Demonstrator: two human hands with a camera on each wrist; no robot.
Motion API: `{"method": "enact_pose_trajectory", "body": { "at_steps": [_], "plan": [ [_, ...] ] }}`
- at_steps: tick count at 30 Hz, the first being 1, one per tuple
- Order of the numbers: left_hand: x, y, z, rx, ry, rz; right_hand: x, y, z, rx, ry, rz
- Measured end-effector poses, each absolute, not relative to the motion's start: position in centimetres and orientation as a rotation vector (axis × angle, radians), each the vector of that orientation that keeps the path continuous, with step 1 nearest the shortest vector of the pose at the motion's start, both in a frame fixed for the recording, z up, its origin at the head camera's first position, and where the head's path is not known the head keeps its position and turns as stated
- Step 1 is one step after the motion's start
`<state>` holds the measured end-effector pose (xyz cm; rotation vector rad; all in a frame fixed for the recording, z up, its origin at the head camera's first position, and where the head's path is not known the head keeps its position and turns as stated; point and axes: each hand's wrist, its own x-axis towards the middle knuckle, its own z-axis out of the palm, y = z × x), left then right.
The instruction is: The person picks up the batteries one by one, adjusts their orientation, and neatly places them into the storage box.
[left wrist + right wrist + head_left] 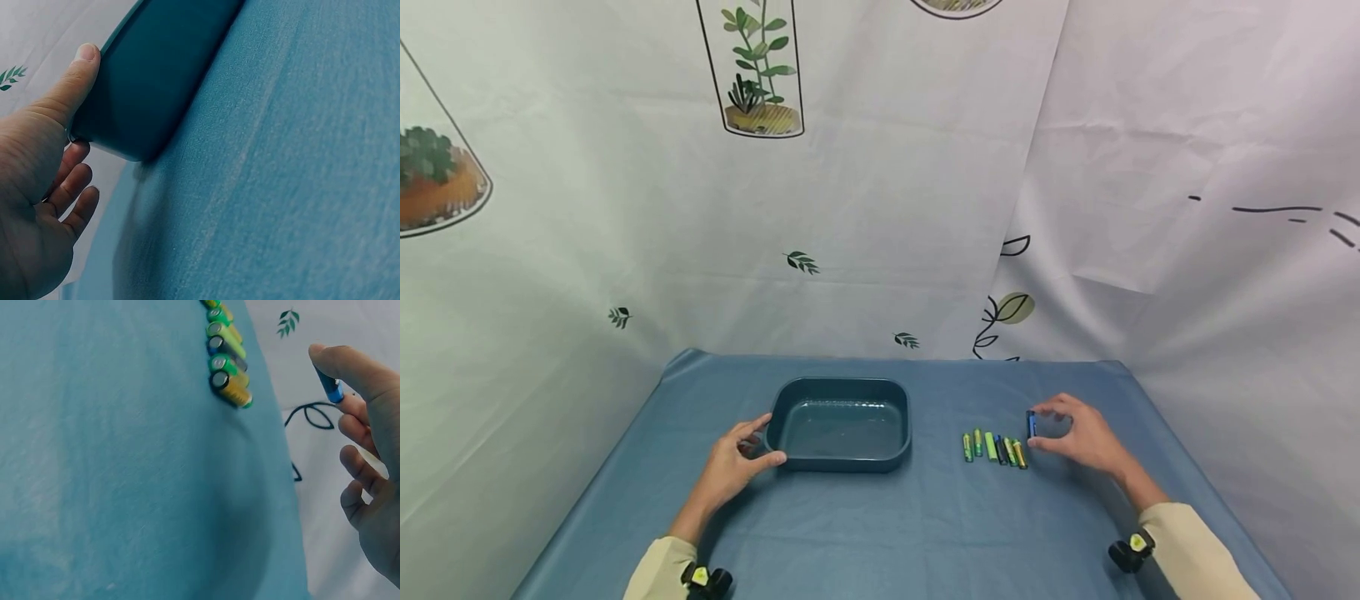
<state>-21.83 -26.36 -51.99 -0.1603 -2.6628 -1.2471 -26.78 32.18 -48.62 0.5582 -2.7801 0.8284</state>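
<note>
Right hand (1086,439) pinches a small blue cylindrical battery (1032,424) between thumb and fingertips, the other fingers loosely curled; the wrist view shows the battery's blue end poking out under the thumb (329,387). Just left of it, a short row of green, yellow and dark cylindrical batteries (995,447) lies side by side on the blue cloth-covered table (925,533), their metal ends facing the near edge. Left hand (733,462) holds the near-left corner of a dark teal rectangular plastic tray with rounded corners (842,458), thumb pressed along its outer wall, fingers curled beside it. Behind the table hangs a white curtain printed with plants (880,167).
</note>
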Motion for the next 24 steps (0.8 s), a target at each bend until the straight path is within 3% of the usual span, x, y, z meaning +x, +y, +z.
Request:
{"method": "enact_pose_trajectory", "body": {
  "at_steps": [24],
  "plan": [
    [-21.8,-26.2,-51.9,-0.135,-2.666,-1.243,-28.1,26.8,-46.3,0.635,-2.752,0.885]
  ]
}}
